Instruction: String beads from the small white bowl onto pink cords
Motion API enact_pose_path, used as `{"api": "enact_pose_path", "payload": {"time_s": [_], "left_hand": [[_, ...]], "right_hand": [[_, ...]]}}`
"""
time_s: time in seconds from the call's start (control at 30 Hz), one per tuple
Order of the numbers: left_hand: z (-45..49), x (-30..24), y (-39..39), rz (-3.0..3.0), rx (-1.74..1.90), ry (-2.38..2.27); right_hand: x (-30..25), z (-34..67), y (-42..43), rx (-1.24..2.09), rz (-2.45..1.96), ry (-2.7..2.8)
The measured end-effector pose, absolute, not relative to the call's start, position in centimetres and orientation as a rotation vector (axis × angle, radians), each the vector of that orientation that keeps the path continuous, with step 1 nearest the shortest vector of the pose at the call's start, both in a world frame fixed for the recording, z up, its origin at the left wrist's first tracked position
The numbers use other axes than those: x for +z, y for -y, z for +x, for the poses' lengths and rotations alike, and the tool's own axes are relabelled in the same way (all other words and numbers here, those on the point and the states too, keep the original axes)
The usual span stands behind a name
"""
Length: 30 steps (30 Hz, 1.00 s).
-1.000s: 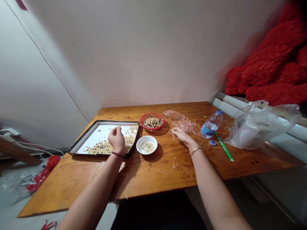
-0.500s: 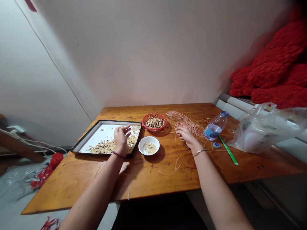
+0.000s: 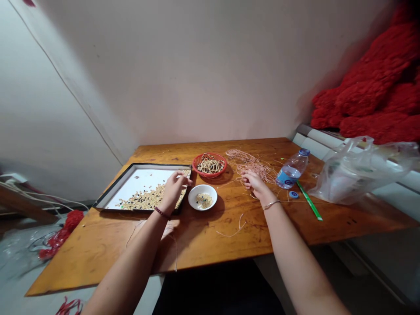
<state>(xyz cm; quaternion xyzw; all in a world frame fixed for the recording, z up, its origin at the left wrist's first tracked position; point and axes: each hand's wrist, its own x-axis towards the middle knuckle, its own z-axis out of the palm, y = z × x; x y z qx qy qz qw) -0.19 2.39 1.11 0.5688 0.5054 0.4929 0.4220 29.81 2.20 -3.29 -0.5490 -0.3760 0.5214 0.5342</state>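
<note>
My left hand (image 3: 173,187) hovers over the right end of a black-rimmed tray (image 3: 111,189) strewn with tan beads (image 3: 144,200), fingers pinched together as if on a thread or bead too small to make out. My right hand (image 3: 254,183) rests closed on the table beside a heap of pink cord (image 3: 251,162), gripping a strand of it. Between the hands stands a small white bowl (image 3: 202,197) holding a few beads. Behind it is a red bowl (image 3: 209,165) full of beaded strings.
A water bottle (image 3: 291,169) lies on the wooden table (image 3: 210,236), with a blue cap (image 3: 293,194) and a green stick (image 3: 308,201) beside it. A clear plastic bag (image 3: 359,168) sits at the right. Red fluffy material (image 3: 374,96) is piled behind. Loose cord ends (image 3: 234,227) lie near the front.
My left hand has moved right across the tray toward the white bowl, fingers now pinched. My right hand has stayed by the pink cord, curling a little.
</note>
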Motion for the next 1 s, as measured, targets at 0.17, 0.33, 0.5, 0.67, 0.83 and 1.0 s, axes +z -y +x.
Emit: {"api": "enact_pose_path", "payload": {"time_s": [0.17, 0.33, 0.5, 0.67, 0.83, 1.0], "left_hand": [[0.5, 0.3, -1.1, 2.282, 1.039, -1.438], [3.3, 0.6, -0.4, 2.676, 0.93, -1.256], [8.5, 2.4, -1.7, 2.765, 0.711, -1.048], [11.6, 3.6, -3.5, 2.645, 0.402, -1.086], [10.1, 3.9, -4.0, 2.598, 0.453, -1.122], [6.8, 3.3, -3.6, 2.551, 0.474, -1.143]], "right_hand": [[-2.6, 28.7, -1.6, 1.254, -1.291, 0.976], [-2.0, 28.0, -1.1, 1.25, -1.27, 1.057], [-1.9, 28.1, -1.1, 1.231, -1.186, 1.125], [-1.9, 28.3, -1.4, 1.2, -1.093, 1.144], [-2.5, 29.2, -2.2, 0.921, -1.125, 1.052], [-3.5, 29.7, -2.9, 0.796, -1.148, 1.036]]}}
